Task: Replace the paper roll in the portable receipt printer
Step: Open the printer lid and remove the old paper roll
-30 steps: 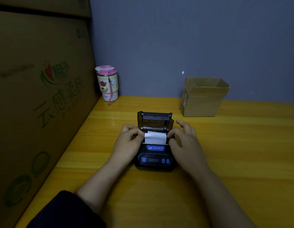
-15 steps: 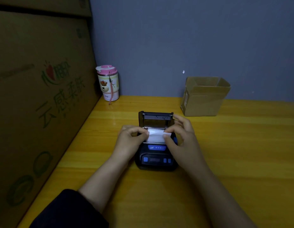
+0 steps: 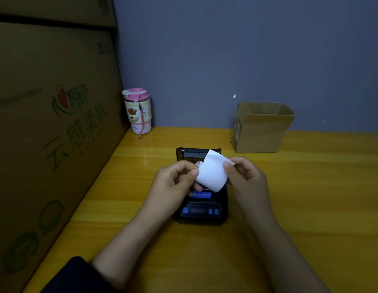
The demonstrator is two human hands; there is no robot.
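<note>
While both forearms reach in from below, the left hand [image 3: 173,182] and right hand [image 3: 245,178] each pinch a side of the white paper roll [image 3: 212,174], holding it tilted above the open printer [image 3: 201,204] on the yellow table [image 3: 310,197].

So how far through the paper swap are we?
Done: the printer lid stands open. In hand: the left hand and right hand hold a paper roll above the bay, tail loose. I cannot tell if it is old or new. Left: seat a roll and close the lid.
</note>
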